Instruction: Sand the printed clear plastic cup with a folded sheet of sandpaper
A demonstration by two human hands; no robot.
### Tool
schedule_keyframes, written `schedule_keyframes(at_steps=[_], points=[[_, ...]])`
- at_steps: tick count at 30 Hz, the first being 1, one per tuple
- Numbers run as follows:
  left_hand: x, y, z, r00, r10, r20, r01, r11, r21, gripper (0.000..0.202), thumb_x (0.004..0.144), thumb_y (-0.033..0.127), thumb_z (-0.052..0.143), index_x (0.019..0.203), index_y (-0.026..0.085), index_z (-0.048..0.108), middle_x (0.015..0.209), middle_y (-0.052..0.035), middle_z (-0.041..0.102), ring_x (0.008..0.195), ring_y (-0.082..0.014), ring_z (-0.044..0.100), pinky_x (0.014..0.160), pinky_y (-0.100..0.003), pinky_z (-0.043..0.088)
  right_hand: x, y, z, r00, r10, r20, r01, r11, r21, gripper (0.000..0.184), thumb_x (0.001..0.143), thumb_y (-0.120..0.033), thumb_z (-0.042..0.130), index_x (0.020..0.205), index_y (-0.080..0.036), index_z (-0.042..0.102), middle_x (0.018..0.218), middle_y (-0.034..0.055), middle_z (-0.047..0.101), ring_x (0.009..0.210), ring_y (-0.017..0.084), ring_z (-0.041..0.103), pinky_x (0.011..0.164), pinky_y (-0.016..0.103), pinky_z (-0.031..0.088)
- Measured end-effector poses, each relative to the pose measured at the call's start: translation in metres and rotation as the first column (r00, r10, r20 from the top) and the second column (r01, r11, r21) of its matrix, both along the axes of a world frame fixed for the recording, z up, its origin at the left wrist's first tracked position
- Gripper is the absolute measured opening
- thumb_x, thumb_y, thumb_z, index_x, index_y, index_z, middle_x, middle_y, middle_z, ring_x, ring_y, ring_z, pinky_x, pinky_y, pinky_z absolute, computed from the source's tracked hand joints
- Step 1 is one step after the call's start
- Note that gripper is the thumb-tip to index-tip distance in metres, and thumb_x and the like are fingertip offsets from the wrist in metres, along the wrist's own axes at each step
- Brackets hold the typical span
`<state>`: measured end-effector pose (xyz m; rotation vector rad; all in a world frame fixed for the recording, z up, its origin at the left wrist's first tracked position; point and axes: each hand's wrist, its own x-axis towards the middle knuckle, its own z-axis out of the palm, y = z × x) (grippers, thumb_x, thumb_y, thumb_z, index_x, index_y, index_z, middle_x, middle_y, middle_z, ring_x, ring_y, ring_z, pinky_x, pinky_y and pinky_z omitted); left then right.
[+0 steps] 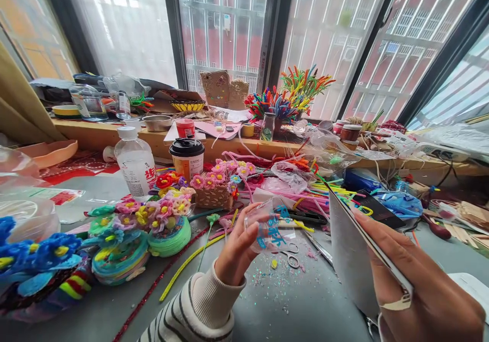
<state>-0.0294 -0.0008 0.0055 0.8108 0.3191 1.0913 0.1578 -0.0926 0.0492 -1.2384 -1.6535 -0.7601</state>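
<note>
My left hand (237, 248) is closed round a small clear plastic bag (269, 225) with blue printing, held just above the grey table (290, 301). My right hand (416, 286) grips a stiff grey card (349, 253) by its upper edge, with the card tilted on edge over the table at the right. A pair of small scissors (292, 255) lies on the table between the two hands, amid scattered glitter. A striped sleeve covers my left wrist.
Pipe-cleaner flower baskets (168, 220) and blue flowers (42, 255) crowd the left. A water bottle (134, 161) and lidded paper cup (187, 157) stand behind them. Loose pipe cleaners (305, 189) pile up at centre. The wooden sill (160, 138) holds jars, tins and pipe-cleaner bundles (290, 97).
</note>
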Motion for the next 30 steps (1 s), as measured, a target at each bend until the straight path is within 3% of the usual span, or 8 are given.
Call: schedule_keyframes(at_steps=[3,6,11,18,25,30], points=[[0.000,-0.002,-0.001,1.000,0.021,0.008,-0.021,0.999,0.030,0.052,0.063,0.036,0.071,0.109,0.020,0.054,0.111,-0.0108,0.057,0.083,-0.0224,0.062,0.067,-0.031,0.051,0.000,0.003,0.001,1.000,-0.020,-0.016,0.018,0.996,-0.082,0.037,0.084,-0.015,0.040,0.118,-0.020,0.054,0.116,0.0023,0.059,0.103,0.019,0.057,0.092,0.029,0.042],[0.001,-0.004,-0.002,1.000,0.017,0.009,-0.018,0.999,0.049,0.051,0.062,0.031,0.073,0.109,0.022,0.054,0.110,-0.0092,0.057,0.091,-0.0253,0.061,0.076,-0.034,0.049,0.001,0.011,-0.003,0.992,0.058,0.109,-0.041,0.988,-0.150,0.040,0.081,-0.012,0.042,0.120,-0.016,0.052,0.117,0.0045,0.059,0.105,0.018,0.056,0.091,0.027,0.043],[0.004,-0.008,0.000,1.000,-0.016,0.000,0.016,0.997,0.081,0.054,0.058,0.028,0.076,0.108,0.028,0.056,0.105,-0.0051,0.060,0.096,-0.0262,0.060,0.088,-0.040,0.043,-0.009,0.019,-0.005,0.984,0.087,0.155,-0.063,0.986,-0.155,0.039,0.081,-0.011,0.039,0.116,-0.016,0.054,0.111,0.0048,0.062,0.100,0.016,0.058,0.083,0.025,0.047],[0.005,-0.007,0.002,1.000,-0.014,0.015,0.012,0.989,0.146,0.054,0.056,0.026,0.077,0.107,0.029,0.058,0.110,-0.0048,0.059,0.099,-0.0245,0.058,0.087,-0.038,0.045,-0.014,0.015,-0.012,0.976,-0.016,0.219,0.049,0.988,-0.148,0.044,0.081,-0.008,0.032,0.117,-0.019,0.055,0.114,0.0055,0.061,0.099,0.018,0.058,0.077,0.027,0.048],[0.004,-0.001,-0.003,0.998,-0.058,0.030,0.051,0.979,0.196,0.052,0.059,0.025,0.075,0.107,0.032,0.058,0.110,-0.0027,0.059,0.101,-0.0239,0.057,0.090,-0.041,0.043,-0.016,0.012,-0.005,0.980,0.102,0.169,-0.072,0.982,-0.174,0.039,0.082,-0.008,0.039,0.118,-0.013,0.054,0.115,0.0084,0.059,0.106,0.016,0.055,0.086,0.025,0.045],[0.004,-0.005,0.000,0.999,-0.026,0.026,0.021,0.987,0.161,0.053,0.059,0.028,0.075,0.109,0.030,0.057,0.109,-0.0041,0.060,0.102,-0.0250,0.056,0.094,-0.043,0.039,-0.012,0.011,-0.004,0.971,0.082,0.223,-0.043,0.984,-0.174,0.043,0.079,-0.006,0.037,0.117,-0.016,0.054,0.115,0.0063,0.060,0.103,0.015,0.057,0.081,0.023,0.047]])
